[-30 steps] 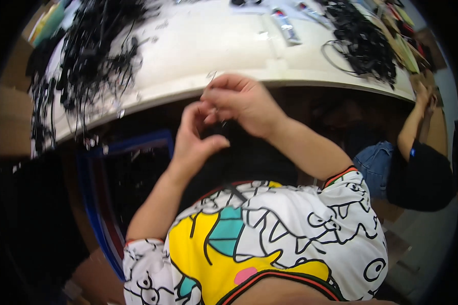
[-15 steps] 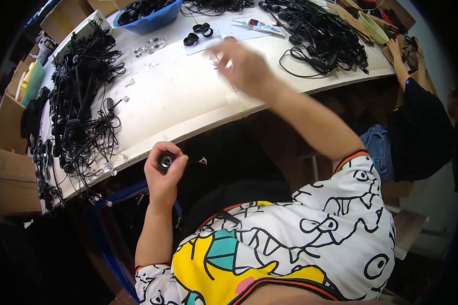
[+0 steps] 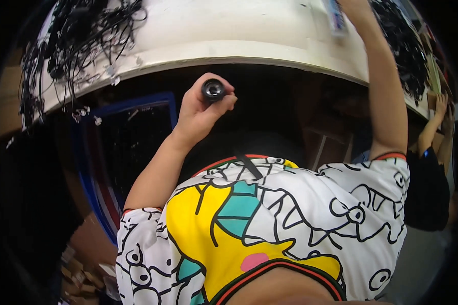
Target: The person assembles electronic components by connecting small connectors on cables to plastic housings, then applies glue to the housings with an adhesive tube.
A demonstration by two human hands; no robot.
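Observation:
My left hand (image 3: 199, 113) is closed around a black cylindrical part (image 3: 213, 89) in front of the table edge. The part's round end faces up, showing a dark rim and a shiny, hollow-looking centre. At the upper right my right arm reaches over the table, and my right hand (image 3: 355, 9) is partly cut off by the top edge. Its fingers are mostly out of sight. A white and blue squeeze tube (image 3: 336, 18), blurred and pointing downward, is at that hand and looks gripped in it.
Black cables (image 3: 99, 38) with small pale ends hang over the table's left edge; more cables (image 3: 404, 51) lie at the right. The white tabletop (image 3: 229, 30) curves across. Below is a blue-edged frame (image 3: 132, 101). At far right another person's hands (image 3: 441, 109) are working.
My view has tilted down and turned. My right hand has moved to the right; the tube, lying flat before, is now at that hand, turned downward. My left hand still holds the black part.

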